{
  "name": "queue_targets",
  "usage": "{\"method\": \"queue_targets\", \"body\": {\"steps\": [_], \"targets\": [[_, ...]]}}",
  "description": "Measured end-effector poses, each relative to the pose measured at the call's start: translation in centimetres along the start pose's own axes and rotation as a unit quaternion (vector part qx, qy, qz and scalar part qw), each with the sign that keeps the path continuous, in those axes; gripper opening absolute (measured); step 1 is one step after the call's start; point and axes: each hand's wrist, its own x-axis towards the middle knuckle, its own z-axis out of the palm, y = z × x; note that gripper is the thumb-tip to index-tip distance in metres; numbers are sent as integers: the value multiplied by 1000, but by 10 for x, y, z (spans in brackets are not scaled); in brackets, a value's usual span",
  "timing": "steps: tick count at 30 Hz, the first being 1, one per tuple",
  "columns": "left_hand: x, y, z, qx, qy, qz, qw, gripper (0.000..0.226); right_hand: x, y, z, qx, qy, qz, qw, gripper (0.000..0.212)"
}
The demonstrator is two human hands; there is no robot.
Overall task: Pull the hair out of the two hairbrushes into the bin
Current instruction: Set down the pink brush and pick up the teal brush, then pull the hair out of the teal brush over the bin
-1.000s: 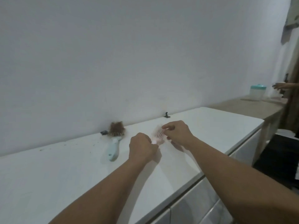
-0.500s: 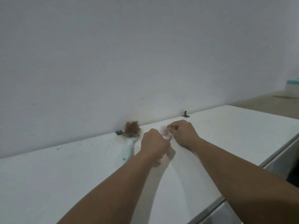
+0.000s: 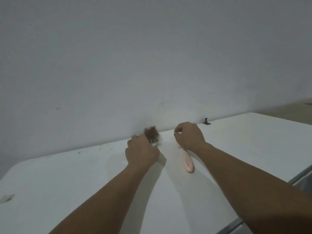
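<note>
A light-blue hairbrush point(image 3: 154, 143) lies near the wall, with a thick clump of brown hair point(image 3: 150, 131) in its bristles. My left hand point(image 3: 142, 152) is closed in a fist over its handle, which is hidden. To the right, a pink hairbrush point(image 3: 187, 162) lies on the white table point(image 3: 84, 183) with its handle pointing toward me. My right hand point(image 3: 189, 136) covers its head, fingers curled and pinched together. I cannot tell whether any hair is between the fingers. No bin is in view.
A small black hook point(image 3: 206, 121) sits at the wall behind my right hand. Dark specks point(image 3: 79, 152) dot the table at the left, and a small pale scrap point(image 3: 6, 197) lies near its left edge. The table's front edge point(image 3: 300, 176) runs at the right.
My left hand let go of the pink brush's handle and moved left to close on the light-blue brush. The pink brush now lies on the table. The view swung left.
</note>
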Motion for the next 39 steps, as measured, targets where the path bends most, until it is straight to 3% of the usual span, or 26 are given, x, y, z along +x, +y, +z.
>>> {"method": "queue_targets", "body": {"steps": [2,6,9,12,19,21,26,29,32,39], "targets": [[2,-10,-1,-18,-13,-24,999,37,-2,-15,8,14,-12,-15,1000,19],[1,-17,-7,-61,-23,-41,997,27,-5,-34,17,-2,-30,-25,999,22],[-1,-20,-10,-72,-20,-48,996,37,-8,-38,17,-14,-32,-33,999,24],[-2,-21,-18,-100,-15,-51,994,26,-10,-40,10,-1,-31,-29,999,26],[-7,-6,-39,-197,-22,6,980,11,-15,-49,-31,82,-2,-26,996,24],[-11,2,-44,-221,-33,26,974,26,-19,-51,-49,94,7,-20,995,24],[-24,27,-45,-271,-83,56,957,11,-35,-45,-89,151,25,23,988,19],[-35,43,-40,-299,-115,81,944,24,-51,-38,-113,172,30,56,983,25],[-50,64,-38,-321,-155,95,929,17,-67,-26,-137,167,38,82,982,29],[-92,107,-34,-374,-252,145,881,30,-109,15,-201,175,96,140,970,24]]}}
